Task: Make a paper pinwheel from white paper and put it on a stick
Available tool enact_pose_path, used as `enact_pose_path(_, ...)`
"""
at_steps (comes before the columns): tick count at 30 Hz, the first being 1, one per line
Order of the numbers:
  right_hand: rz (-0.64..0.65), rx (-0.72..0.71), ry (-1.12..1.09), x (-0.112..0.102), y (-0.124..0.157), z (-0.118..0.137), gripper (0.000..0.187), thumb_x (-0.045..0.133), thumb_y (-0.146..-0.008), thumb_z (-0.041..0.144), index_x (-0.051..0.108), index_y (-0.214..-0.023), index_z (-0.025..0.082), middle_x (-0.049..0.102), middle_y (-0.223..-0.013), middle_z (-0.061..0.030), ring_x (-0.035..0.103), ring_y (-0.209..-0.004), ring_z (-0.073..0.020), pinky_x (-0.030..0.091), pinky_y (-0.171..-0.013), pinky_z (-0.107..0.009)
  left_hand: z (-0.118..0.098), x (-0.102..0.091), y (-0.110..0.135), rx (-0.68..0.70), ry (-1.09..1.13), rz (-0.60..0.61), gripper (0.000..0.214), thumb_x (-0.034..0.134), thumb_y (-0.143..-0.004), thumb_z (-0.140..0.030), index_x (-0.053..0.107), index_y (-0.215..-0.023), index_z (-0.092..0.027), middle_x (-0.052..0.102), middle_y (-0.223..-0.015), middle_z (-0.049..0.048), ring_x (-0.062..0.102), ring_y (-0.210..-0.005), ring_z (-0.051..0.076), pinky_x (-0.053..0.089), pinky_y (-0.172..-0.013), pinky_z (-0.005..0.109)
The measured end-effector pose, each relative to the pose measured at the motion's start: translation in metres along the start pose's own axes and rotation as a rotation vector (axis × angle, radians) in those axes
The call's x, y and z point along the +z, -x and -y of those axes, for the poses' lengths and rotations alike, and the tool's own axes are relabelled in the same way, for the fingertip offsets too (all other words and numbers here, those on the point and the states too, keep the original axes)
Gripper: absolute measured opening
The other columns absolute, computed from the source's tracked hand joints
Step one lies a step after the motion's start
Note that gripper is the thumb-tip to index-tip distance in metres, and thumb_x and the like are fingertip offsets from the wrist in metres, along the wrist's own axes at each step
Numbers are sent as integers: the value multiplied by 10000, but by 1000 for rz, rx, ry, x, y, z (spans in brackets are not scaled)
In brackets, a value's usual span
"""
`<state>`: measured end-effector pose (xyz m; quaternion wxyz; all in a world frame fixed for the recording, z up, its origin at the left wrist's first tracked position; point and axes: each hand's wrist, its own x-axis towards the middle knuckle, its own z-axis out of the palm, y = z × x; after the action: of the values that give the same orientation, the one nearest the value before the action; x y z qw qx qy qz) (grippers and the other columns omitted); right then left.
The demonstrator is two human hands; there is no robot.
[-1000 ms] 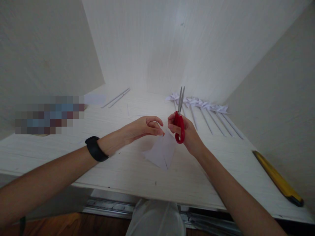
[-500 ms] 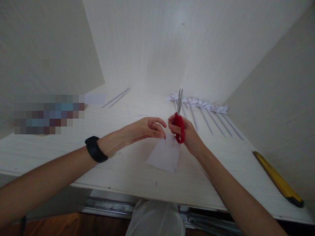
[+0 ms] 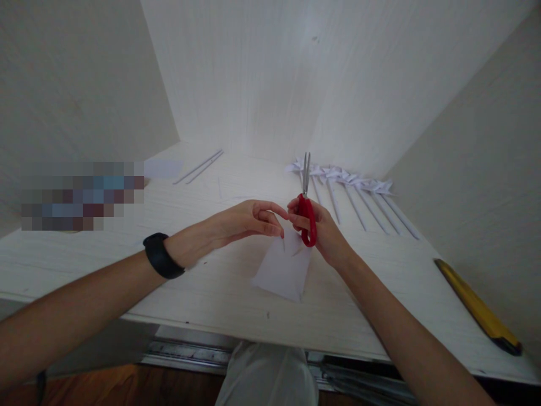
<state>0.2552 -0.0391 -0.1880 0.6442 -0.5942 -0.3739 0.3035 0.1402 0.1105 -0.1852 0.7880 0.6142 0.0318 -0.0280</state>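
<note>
My right hand (image 3: 319, 225) is closed around the red handles of a pair of scissors (image 3: 310, 220); the blades point away from me, nearly together. Below the hands is a white sheet of paper (image 3: 282, 273) with short slits in it, its upper part hidden behind my fingers. My left hand (image 3: 257, 219) has its thumb and curled fingers at the paper's upper left edge, seemingly pinching it. Its index finger reaches across to the right fingertips. Several white paper pinwheels (image 3: 350, 179) on thin sticks lie in a row beyond my right hand.
Two thin white sticks (image 3: 198, 166) lie at the back left of the white table (image 3: 203, 296). Behind a blurred-out patch (image 3: 84, 197) is a pale sheet (image 3: 163, 168). A yellow-and-black utility knife (image 3: 477, 307) rests near the right edge. Walls rise behind and on both sides.
My left index finger has stretched right and now meets the right fingertips. The paper's near edge has shifted slightly toward me. The scissors have tilted a little to the left.
</note>
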Motion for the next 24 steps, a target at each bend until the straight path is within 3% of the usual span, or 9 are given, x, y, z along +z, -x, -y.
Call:
enact_pose_path(9, 7, 28, -5, -1, -1, -2, 252, 721, -631, 283, 580, -823, 199, 543, -740, 31, 414, -566, -78, 290, -504, -234, -1, 1, 0, 37, -94, -10, 251, 743, -635, -102, 670, -864, -176, 699, -653, -22, 635, -634, 88, 467, -684, 208)
enact_pose_path(18, 52, 22, 5, 1, 3, 2, 249, 729, -648, 317, 584, -810, 196, 540, -709, 32, 422, -565, -85, 303, -514, -239, 0, -2, -1, 96, -194, -158, 271, 736, -650, -131, 613, -883, -192, 685, -680, -31, 612, -634, 96, 445, -650, 216)
enact_pose_path(24, 26, 19, -1, 0, 0, 2, 264, 735, -645, 349, 575, -783, 190, 538, -667, 37, 412, -545, -82, 287, -499, -236, 4, -3, -3, 117, -188, -62, 270, 728, -678, -181, 619, -925, -193, 678, -763, -17, 600, -699, 97, 427, -657, 217)
